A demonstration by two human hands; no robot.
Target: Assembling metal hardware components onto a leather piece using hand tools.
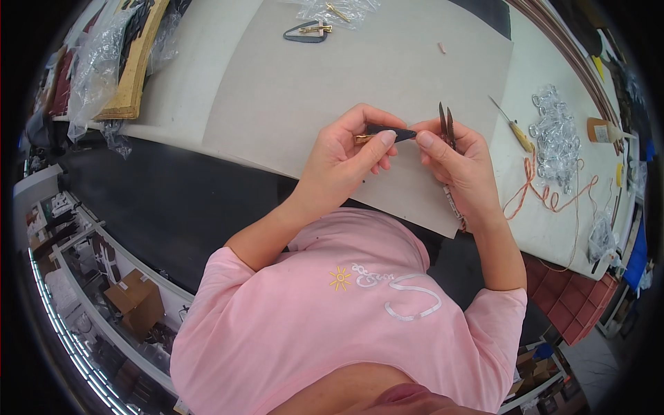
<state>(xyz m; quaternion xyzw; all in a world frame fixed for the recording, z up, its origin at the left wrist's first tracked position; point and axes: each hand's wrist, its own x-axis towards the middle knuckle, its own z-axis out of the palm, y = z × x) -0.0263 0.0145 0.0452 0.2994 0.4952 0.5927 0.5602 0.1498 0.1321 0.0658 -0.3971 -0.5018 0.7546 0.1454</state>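
Note:
Between thumb and fingers, my left hand (pixel 344 150) grips a small black pointed piece (pixel 401 135) with a gold-coloured metal clip (pixel 362 139) at its wider end. My right hand (pixel 465 162) touches the tip of that piece with thumb and forefinger. Held within the same hand is a pair of scissors (pixel 447 123), dark blades pointing away from me and slightly apart; the wrapped handle shows below the palm. Both hands are above a grey sheet (pixel 290 90) on the white table. At its far side lies a similar black teardrop piece (pixel 306 32) with a gold clip.
Clear plastic bags (pixel 339 10) lie at the far edge. To the right are a yellow-handled awl (pixel 519 133), a bag of metal parts (pixel 555 138), orange cord (pixel 553 200) and an amber bottle (pixel 603 130). A worn yellow block (pixel 128 90) stands left. A red crate (pixel 570 297) sits below the table.

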